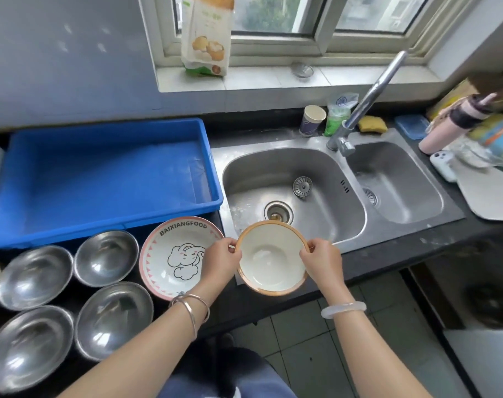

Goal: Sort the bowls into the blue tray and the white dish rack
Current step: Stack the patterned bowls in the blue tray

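My left hand (220,258) and right hand (322,259) fingers (233,246) pinch the cream bowl (272,258). Left of them, the blue tray (101,179) holds nothing. The steel bowls (106,258) wait unsorted.

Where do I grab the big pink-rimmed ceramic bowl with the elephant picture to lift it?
Pinch its wide rim, thumb inside, fingers under, probably from the near side. The pink-rimmed ceramic bowl sits upright, rim exposed; the blue plastic tray crowds its far edge and a round steel bowl its left. The left hand, holding a white tan-rimmed bowl, covers its right side.

Daylight frm window (273,12), edges warped, rt blurry
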`<move>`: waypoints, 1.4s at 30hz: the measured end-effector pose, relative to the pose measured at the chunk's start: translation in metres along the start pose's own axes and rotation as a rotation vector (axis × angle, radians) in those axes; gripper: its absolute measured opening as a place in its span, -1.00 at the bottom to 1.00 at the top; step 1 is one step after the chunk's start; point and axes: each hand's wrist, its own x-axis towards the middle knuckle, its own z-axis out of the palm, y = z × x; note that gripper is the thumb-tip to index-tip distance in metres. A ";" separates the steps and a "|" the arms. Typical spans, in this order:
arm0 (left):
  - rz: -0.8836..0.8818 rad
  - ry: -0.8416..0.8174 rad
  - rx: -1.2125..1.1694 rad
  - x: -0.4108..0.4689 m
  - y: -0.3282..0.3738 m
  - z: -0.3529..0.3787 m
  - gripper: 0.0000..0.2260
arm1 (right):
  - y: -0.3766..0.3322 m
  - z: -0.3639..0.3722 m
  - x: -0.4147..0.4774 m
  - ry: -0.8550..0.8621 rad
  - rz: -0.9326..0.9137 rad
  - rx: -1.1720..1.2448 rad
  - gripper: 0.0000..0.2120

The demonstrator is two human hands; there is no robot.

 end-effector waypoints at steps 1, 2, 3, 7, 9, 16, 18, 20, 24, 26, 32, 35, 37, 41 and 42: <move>-0.002 -0.004 0.006 0.001 -0.001 0.002 -0.85 | 0.002 0.002 0.000 -0.007 0.002 0.010 -0.78; -0.004 -0.006 0.014 0.002 -0.003 0.004 -0.85 | 0.004 0.004 0.001 -0.013 0.004 0.016 -0.77; -0.005 -0.007 0.019 0.002 -0.005 0.005 -0.85 | 0.006 0.006 0.001 -0.018 0.009 0.020 -0.77; 0.001 0.006 0.038 0.002 -0.011 0.008 -0.87 | 0.012 0.013 0.001 -0.060 0.024 0.039 -0.82; 0.003 0.006 0.041 0.002 -0.012 0.008 -0.87 | 0.014 0.016 0.001 -0.082 0.027 0.056 -0.83; 0.000 -0.002 0.026 0.000 -0.012 0.009 -0.86 | 0.019 0.019 -0.002 -0.092 0.043 0.145 -0.90; -0.010 -0.024 0.001 0.000 -0.014 0.008 -0.85 | 0.020 0.020 -0.005 -0.103 0.054 0.170 -0.85; -0.022 -0.048 -0.033 -0.001 -0.016 0.006 -0.84 | 0.021 0.021 -0.007 -0.122 0.059 0.191 -0.78; -0.053 -0.083 -0.141 -0.005 -0.019 0.000 -0.79 | 0.019 0.019 -0.007 -0.172 0.052 0.158 -0.69; -0.091 -0.056 -0.207 -0.008 -0.020 -0.008 -0.78 | 0.016 0.016 -0.006 -0.147 0.026 0.112 -0.65; -0.147 0.304 -0.127 -0.015 -0.040 -0.048 -0.80 | -0.027 0.016 0.001 -0.047 -0.280 0.039 -0.70; -0.180 0.420 -0.051 -0.018 -0.055 -0.066 -0.75 | -0.065 0.037 0.004 -0.137 -0.408 0.022 -0.71; -0.215 0.466 -0.048 -0.022 -0.063 -0.074 -0.69 | -0.089 0.055 0.005 -0.197 -0.487 -0.014 -0.70; -0.307 0.435 -0.048 -0.025 -0.074 -0.080 -0.59 | -0.121 0.089 0.013 -0.313 -0.532 -0.239 -0.69; -0.326 0.418 -0.047 -0.025 -0.076 -0.080 -0.59 | -0.124 0.095 0.016 -0.345 -0.529 -0.310 -0.72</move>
